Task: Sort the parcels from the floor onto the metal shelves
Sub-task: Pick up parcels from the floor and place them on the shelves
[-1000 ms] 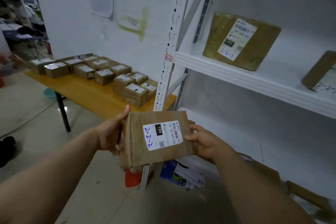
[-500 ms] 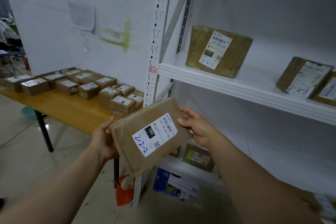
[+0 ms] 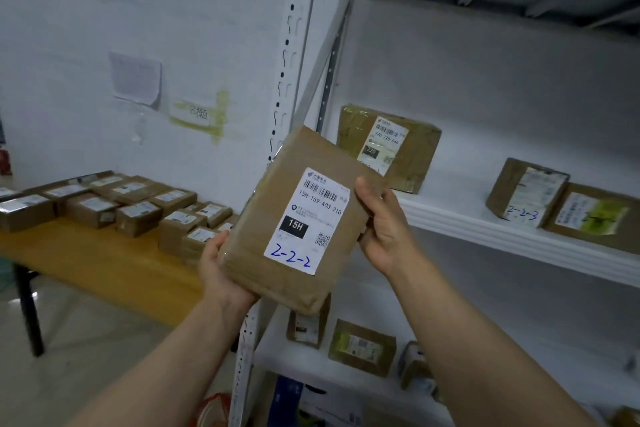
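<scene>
I hold a flat brown cardboard parcel (image 3: 273, 225) upright in front of the white metal shelf (image 3: 485, 222). Its white label reads "15H" and a handwritten "2-2-2". My left hand (image 3: 221, 274) grips its lower left corner from below. My right hand (image 3: 381, 222) grips its right edge, thumb on the front. On the shelf behind stand a parcel labelled "220" (image 3: 415, 149) and one marked "2-2-3" (image 3: 523, 191), with an open gap between them.
A perforated shelf upright (image 3: 294, 45) rises just behind the held parcel. A yellow table (image 3: 97, 260) at left carries several small boxes (image 3: 138, 211). The lower shelf (image 3: 304, 360) holds a few parcels (image 3: 362, 347). Another parcel (image 3: 595, 215) lies at the far right.
Both hands have raised the parcel and turned it from landscape to upright, bringing it up level with the middle shelf. The view has swung right and upward.
</scene>
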The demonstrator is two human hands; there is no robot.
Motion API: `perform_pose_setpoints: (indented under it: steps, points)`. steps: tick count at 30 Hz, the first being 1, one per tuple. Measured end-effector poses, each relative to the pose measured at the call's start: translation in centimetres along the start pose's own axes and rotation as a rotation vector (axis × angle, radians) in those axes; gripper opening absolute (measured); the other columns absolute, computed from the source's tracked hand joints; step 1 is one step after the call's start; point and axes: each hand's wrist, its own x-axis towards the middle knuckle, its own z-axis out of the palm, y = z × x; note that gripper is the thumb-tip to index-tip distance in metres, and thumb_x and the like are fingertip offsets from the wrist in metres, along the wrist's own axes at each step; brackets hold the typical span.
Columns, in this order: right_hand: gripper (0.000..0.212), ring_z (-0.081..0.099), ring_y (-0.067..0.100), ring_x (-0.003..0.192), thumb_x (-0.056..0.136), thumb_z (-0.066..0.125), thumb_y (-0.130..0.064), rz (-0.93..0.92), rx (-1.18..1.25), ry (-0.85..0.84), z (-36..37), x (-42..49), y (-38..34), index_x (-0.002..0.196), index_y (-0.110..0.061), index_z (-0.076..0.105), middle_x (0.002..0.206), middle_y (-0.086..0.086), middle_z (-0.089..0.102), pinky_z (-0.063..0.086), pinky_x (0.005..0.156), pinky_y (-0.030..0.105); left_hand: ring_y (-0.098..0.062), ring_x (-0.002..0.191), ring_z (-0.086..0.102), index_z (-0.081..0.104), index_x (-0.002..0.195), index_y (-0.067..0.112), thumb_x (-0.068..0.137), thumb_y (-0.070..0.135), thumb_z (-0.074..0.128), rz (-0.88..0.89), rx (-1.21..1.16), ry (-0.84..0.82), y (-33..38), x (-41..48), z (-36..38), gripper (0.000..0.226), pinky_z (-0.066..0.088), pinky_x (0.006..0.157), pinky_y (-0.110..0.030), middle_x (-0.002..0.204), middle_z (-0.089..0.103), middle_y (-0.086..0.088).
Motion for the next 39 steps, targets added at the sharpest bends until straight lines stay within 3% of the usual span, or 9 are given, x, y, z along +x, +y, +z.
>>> perform_pose_setpoints:
  steps: [6,10,13,15,22,25,28,32,39]
  points:
    - [0.082,0.067,0.033,0.116,0.067,0.087,-0.023,-0.093,0.012,-0.168,-2.5,-2.0,-3.4,0.139,-0.026,0.048,0.13,0.009,0.068,0.059,0.084,0.051,-0.041,0.124,0.056,0.059,0.136,0.019,0.096,0.022,0.05,-0.091,0.26,-0.173,-1.9,1.2,6.9,0.041,0.036,0.107,-0.06,0.132,0.062,-0.018]
    - [0.079,0.069,0.034,0.112,0.074,0.082,-0.015,-0.21,-0.093,-0.077,-5.3,-2.2,-7.5,0.143,-0.022,0.043,0.127,0.011,0.069,0.06,0.081,0.05,-0.022,0.103,0.065,0.055,0.127,0.041,0.102,0.014,0.042,0.23,0.926,-0.15,-3.6,1.0,11.8,0.039,0.053,0.076,-0.043,0.119,0.066,-0.003]
    - [0.076,0.068,0.035,0.114,0.077,0.079,-0.015,-0.277,-0.13,-0.03,-7.1,-2.2,-10.2,0.144,-0.021,0.043,0.129,0.013,0.068,0.057,0.086,0.057,-0.003,0.09,0.071,0.059,0.124,0.045,0.1,0.049,0.045,0.225,1.064,-0.404,-5.6,-0.2,15.6,0.028,0.057,0.059,-0.027,0.111,0.071,0.016]
    - [0.077,0.067,0.037,0.116,0.077,0.08,-0.017,-0.345,-0.107,0.017,-8.3,-2.0,-12.3,0.145,-0.019,0.043,0.132,0.015,0.066,0.055,0.09,0.061,0.003,0.093,0.068,0.058,0.129,0.043,0.089,0.063,0.051,0.224,1.095,-0.595,-6.7,-0.4,18.0,0.046,0.057,0.059,-0.019,0.113,0.07,0.02]
    - [0.068,0.067,0.037,0.114,0.084,0.075,-0.017,-0.566,-0.123,0.038,-13.6,-1.5,-19.0,0.144,-0.017,0.042,0.13,0.014,0.067,0.059,0.082,0.053,0.016,0.113,0.053,0.024,0.155,0.033,0.073,0.031,0.085,0.335,1.327,-0.805,-11.8,2.4,25.3,0.102,0.052,0.088,-0.014,0.136,0.048,0.018]
    - [0.063,0.065,0.04,0.118,0.087,0.075,-0.018,-0.587,-0.173,0.024,-16.3,-0.7,-21.0,0.143,-0.016,0.046,0.132,0.016,0.066,0.056,0.088,0.058,-0.014,0.134,0.045,0.027,0.153,0.034,0.07,0.035,0.087,0.38,1.431,-0.797,-14.4,4.0,26.6,0.103,0.044,0.107,-0.034,0.151,0.038,0.003]
    - [0.061,0.067,0.036,0.116,0.085,0.075,-0.024,-0.556,-0.24,0.041,-18.7,0.5,-21.9,0.14,-0.015,0.05,0.129,0.014,0.068,0.059,0.085,0.05,-0.007,0.124,0.043,0.021,0.155,0.036,0.068,0.042,0.087,0.503,1.479,-0.685,-17.3,5.1,26.4,0.109,0.044,0.093,-0.012,0.148,0.028,0.009]
    - [0.06,0.069,0.027,0.114,0.083,0.072,-0.029,-0.484,-0.34,0.06,-21.6,2.5,-21.5,0.138,-0.018,0.051,0.125,0.006,0.071,0.06,0.087,0.041,-0.016,0.137,0.033,0.015,0.155,0.034,0.061,0.052,0.087,0.682,1.556,-0.494,-20.2,7.0,25.6,0.12,0.033,0.116,-0.04,0.141,0.027,0.012]
    - [0.058,0.071,0.024,0.109,0.077,0.076,-0.029,-0.344,-0.359,0.043,-26.0,5.0,-20.2,0.131,-0.024,0.054,0.121,0.001,0.073,0.061,0.085,0.042,-0.02,0.134,0.041,0.019,0.156,0.032,0.055,0.059,0.082,0.645,1.651,-0.376,-23.5,10.3,24.4,0.122,0.04,0.111,-0.047,0.145,0.028,0.011]
